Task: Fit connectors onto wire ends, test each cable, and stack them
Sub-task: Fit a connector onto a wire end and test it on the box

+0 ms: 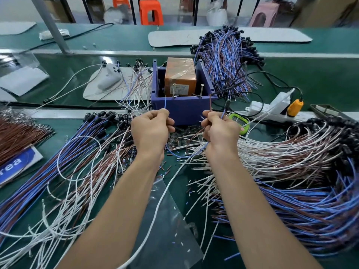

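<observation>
The left hand [150, 131] is closed, thumb and fingers pinching a blue wire [165, 102]. The free end of this wire stands almost straight up, pointing away from the person toward the box [184, 113]. The right hand [221, 131] is also closed, its fingers curled round a brown wire [210, 101], which also rises nearly upright with a small lean to the left. A short blue end comes out of the same fist, just beside the brown one. Below the hands a blue loop hangs between them; I cannot tell if it is the same blue wire.

Both hands are above the table [320, 78], level with each other, with an open gap between them. The near wall of the box is just behind the two wire tips. Inside the box stands an orange block [179, 80].

A left pile [58, 162] of cables spreads beside the left forearm, its long axis running diagonally. A right pile [310, 191] curves beside the right forearm. A green timer [240, 121] lies just behind the right hand. Between the forearms lies a clear sheet [171, 220] with loose cut bits on it.
</observation>
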`<state>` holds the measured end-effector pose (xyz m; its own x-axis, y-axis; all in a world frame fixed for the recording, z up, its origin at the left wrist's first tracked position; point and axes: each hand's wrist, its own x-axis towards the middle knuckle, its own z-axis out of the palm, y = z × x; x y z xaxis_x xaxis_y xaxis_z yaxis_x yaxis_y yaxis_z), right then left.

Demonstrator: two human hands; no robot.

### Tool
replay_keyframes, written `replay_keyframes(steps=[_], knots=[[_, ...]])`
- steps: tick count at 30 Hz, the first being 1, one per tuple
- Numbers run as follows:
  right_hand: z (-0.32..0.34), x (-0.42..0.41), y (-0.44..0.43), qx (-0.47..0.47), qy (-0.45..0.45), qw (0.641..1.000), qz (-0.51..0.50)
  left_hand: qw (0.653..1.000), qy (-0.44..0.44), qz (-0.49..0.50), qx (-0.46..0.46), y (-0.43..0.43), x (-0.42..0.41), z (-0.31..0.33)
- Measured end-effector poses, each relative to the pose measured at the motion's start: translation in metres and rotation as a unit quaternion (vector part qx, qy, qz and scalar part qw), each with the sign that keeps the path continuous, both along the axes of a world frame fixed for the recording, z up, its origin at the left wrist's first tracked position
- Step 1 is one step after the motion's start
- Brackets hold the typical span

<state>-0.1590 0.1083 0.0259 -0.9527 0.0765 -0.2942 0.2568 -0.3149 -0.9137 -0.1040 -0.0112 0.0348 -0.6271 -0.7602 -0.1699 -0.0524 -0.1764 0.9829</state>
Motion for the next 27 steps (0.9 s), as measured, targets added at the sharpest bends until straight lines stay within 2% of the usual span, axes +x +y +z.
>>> replay_keyframes(steps=[6,27], knots=[[-0.0005,-0.0022,0.0003,0.030,0.008,1.000,0.003,1.000,-0.006,-0.002,-0.001,0.0004,-0.0047,0.0044],[-0.0012,-0.0018,0.0032,0.044,0.017,0.999,0.008,0.999,-0.022,-0.032,-0.030,0.0012,-0.0105,0.0034]])
